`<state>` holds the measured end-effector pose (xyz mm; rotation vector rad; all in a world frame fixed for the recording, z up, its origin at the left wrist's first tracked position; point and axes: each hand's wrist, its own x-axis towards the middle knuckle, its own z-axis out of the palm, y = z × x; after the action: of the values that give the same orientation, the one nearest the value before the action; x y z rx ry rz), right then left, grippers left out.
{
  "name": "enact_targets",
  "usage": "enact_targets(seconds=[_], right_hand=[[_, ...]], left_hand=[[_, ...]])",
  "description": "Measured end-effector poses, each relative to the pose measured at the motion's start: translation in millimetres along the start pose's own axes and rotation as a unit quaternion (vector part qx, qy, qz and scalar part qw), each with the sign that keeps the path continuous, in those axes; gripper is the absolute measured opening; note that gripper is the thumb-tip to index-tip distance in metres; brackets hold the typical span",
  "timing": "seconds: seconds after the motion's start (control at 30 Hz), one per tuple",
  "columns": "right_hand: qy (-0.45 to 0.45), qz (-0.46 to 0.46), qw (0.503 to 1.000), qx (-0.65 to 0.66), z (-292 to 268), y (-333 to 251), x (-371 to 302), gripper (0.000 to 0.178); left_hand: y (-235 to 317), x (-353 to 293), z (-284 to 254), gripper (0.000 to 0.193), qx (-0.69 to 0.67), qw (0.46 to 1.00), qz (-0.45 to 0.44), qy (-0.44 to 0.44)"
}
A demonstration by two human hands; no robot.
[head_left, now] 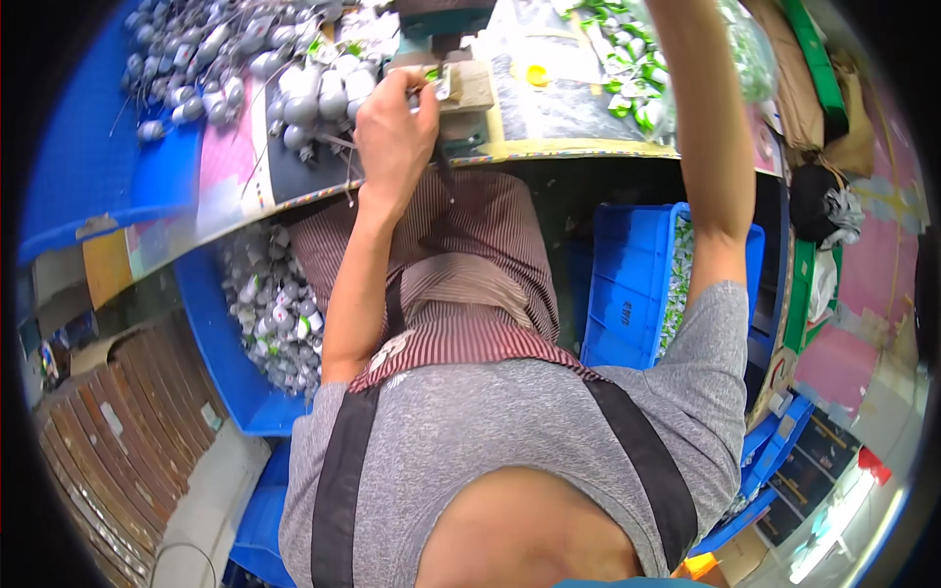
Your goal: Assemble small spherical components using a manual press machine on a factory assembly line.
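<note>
My left hand is at the front of the bench, its thumb and fingers pinched together against a small block fixture. What lies between the fingertips is mostly hidden; a bit of green and white shows just beyond them. Above the fixture hangs the dark green head of a machine. Left of that hand lies a heap of grey and white rounded parts, some with thin wires. My right forearm reaches forward past the green and white parts, and its hand is beyond the top edge.
A blue bin of grey and white parts stands left of my lap. At my right is a blue crate with green and white pieces. A small yellow round thing sits on the bench. Brown stacked boards stand at lower left.
</note>
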<state>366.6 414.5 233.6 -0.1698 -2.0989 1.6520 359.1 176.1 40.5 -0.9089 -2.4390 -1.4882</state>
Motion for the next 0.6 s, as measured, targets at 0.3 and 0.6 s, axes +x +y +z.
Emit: enact_targets(seconds=[0.3, 0.6], right_hand=[[-0.020, -0.051, 0.796, -0.602, -28.3, 171.0, -52.7, 0.023], [0.038, -0.071, 0.760, -0.645, -79.3, 250.8, -54.9, 0.029]], left_hand=[[1.8, -1.0, -11.7, 0.011, 0.024, 0.999, -0.032, -0.015], [35.9, 9.3, -51.7, 0.021, -0.274, 0.917, -0.213, -0.197]])
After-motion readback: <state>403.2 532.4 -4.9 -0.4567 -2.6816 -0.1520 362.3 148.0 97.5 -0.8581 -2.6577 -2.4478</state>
